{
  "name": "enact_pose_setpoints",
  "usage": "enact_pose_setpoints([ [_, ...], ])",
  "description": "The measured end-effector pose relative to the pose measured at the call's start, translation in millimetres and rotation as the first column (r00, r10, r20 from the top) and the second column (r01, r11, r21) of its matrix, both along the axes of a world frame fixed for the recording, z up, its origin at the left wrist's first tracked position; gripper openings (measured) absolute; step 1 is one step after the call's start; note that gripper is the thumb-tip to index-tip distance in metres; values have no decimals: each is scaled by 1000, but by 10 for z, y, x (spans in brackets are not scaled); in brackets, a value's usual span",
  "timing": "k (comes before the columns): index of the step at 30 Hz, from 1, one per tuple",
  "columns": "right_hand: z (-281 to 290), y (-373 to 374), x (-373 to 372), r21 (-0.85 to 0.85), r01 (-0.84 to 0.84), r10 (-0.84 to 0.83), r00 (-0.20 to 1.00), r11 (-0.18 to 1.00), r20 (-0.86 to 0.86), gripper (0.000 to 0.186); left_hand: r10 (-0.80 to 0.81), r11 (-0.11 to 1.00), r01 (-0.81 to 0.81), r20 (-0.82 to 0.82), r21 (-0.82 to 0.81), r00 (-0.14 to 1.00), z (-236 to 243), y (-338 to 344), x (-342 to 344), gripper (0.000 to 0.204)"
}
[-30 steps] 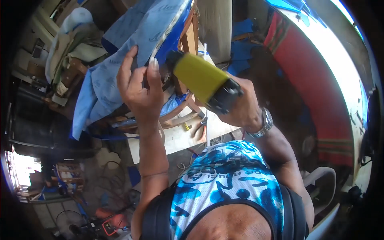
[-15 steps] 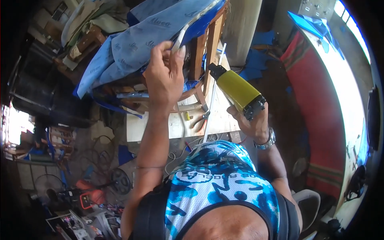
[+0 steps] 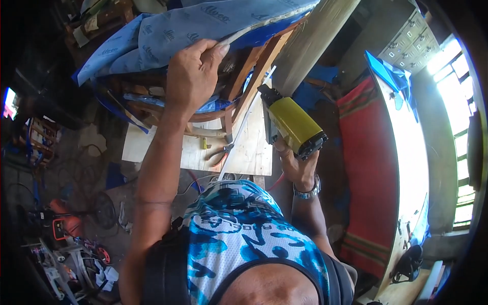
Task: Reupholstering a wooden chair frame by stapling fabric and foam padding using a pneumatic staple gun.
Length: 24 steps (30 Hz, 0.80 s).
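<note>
A wooden chair frame stands in front of me, with light blue printed fabric draped over it. Along the fabric's edge runs a narrow pale strip, and darker blue material shows below it. The strip's near end is pinched between thumb and fingers of my left hand. My right hand grips a yellow and black staple gun from below, beside the frame. Its black nose points up and left toward the wood, apart from it. The staple gun's body hides most of my right fingers.
Pliers and a small yellow piece lie on a wooden board beneath the chair. A pale post rises behind the frame. At right stands a long table with a red cloth. Clutter covers the lower-left floor.
The view has swung, so most things sit further left. The pale strip now lies straighter along the fabric edge, still in my left hand. My right hand keeps its hold on the staple gun.
</note>
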State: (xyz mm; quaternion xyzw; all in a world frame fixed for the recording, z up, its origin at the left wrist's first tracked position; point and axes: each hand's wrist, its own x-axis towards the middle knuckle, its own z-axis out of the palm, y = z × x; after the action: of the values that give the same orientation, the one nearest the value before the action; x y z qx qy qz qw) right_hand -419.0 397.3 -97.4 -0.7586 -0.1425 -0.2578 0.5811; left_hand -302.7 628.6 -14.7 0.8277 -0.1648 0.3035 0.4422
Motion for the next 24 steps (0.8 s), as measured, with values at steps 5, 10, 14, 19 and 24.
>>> enact_pose_setpoints([
  [5, 38, -57, 72, -9, -35, 35, 999, 999, 14, 42, 24, 999, -24, -6, 24, 1000, -21, -38, 54, 28],
  [10, 22, -91, 149, -157, 34, -20, 996, 987, 91, 42, 39, 999, -41, 136, 18, 990, -125, -42, 74, 27],
  [14, 192, -54, 133, -32, -25, 27, 999, 999, 32, 41, 134, 990, -139, 194, 12, 972, -190, -28, -36, 20],
  [19, 171, -101, 166, 25, -15, 17, 996, 1000, -93, 47, 303, 889, -408, 405, 205, 863, -165, -8, -3, 19],
  [24, 181, 4, 332, 180, -134, 140, 990, 975, -19, 47, 152, 946, -286, 573, 150, 806, -298, 137, 330, 23],
])
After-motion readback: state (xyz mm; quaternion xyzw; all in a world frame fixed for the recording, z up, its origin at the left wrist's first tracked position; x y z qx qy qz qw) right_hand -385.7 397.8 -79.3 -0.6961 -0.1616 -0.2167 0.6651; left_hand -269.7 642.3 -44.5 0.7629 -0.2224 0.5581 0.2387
